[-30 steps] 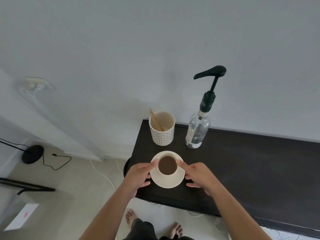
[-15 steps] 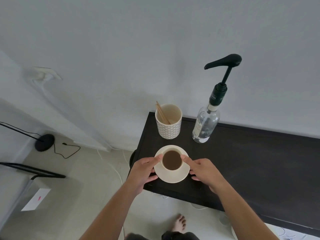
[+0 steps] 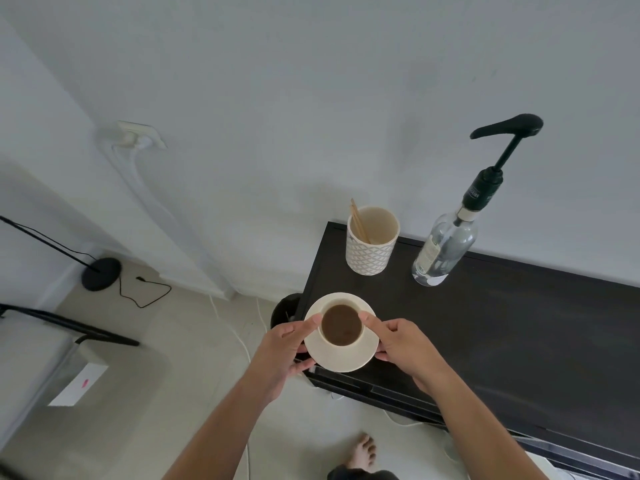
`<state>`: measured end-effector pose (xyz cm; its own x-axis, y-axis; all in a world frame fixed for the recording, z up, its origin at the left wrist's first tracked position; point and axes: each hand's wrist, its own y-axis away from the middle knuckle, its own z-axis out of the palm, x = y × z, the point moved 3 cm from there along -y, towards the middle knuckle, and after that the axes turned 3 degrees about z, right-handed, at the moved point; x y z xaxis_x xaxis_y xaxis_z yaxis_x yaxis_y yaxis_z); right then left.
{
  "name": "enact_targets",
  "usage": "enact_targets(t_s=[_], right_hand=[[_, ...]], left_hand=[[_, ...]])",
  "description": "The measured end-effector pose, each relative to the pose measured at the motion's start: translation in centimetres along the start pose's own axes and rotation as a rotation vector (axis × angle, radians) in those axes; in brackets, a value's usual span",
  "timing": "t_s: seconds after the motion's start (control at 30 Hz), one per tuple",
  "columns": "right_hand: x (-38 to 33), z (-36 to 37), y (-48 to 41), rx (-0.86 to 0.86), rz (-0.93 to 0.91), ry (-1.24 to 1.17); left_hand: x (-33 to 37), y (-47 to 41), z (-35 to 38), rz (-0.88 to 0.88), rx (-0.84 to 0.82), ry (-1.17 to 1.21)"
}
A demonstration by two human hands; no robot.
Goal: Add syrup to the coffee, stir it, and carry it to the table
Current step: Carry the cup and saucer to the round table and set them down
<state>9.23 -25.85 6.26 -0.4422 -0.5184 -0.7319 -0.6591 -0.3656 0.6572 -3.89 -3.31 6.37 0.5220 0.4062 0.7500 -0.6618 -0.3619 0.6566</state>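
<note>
**Operator:** State of the grip?

**Inspector:** Both your hands are closed on one item. Your left hand (image 3: 284, 348) holds the left edge of the saucer (image 3: 341, 360), with the thumb on top, its tip against the cup (image 3: 343, 344), and the fingers curled beneath the rim. Your right hand (image 3: 401, 348) mirrors it on the right edge, thumb tip at the cup's rim and fingers tucked under.

**Operator:** And the coffee?

**Inspector:** The coffee (image 3: 341, 325) lies between your two thumbs. It is in the cup, which stands upright at the saucer's centre. The liquid is brown and sits just below the rim. The saucer overlaps the near left corner of the dark counter (image 3: 519, 323). I cannot tell whether it rests there or is lifted clear.

**Operator:** What stands beyond the grip?

**Inspector:** Straight beyond your hands, a patterned holder (image 3: 372, 251) stands on the counter, with wooden stirrers (image 3: 360, 221) leaning against its left inner wall. Beyond your right hand, to the right of the holder, stands the syrup bottle (image 3: 443, 251). It is clear glass with a dark pump (image 3: 505, 129) whose spout points left. Holder and bottle stand apart from each other and from the saucer.

**Operator:** Below the grip?

**Inspector:** Pale floor (image 3: 156, 393), with one bare foot (image 3: 362, 452) showing between your forearms. Well to the left of your left hand are a round black lamp base (image 3: 101, 273) and, nearer you, a white sheet of paper (image 3: 78, 384).
</note>
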Motion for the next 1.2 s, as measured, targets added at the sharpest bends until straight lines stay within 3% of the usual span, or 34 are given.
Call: enact_targets(t_s=[0.63, 1.2], right_hand=[[-5.3, 20.1, 5.5, -0.209, -0.111, 0.079], [-8.5, 41.9, 10.1, -0.503, -0.204, 0.253]], left_hand=[[-0.1, 11.6, -19.3, 0.086, 0.117, 0.103], [-6.2, 22.8, -38.0, 0.163, 0.391, 0.332]])
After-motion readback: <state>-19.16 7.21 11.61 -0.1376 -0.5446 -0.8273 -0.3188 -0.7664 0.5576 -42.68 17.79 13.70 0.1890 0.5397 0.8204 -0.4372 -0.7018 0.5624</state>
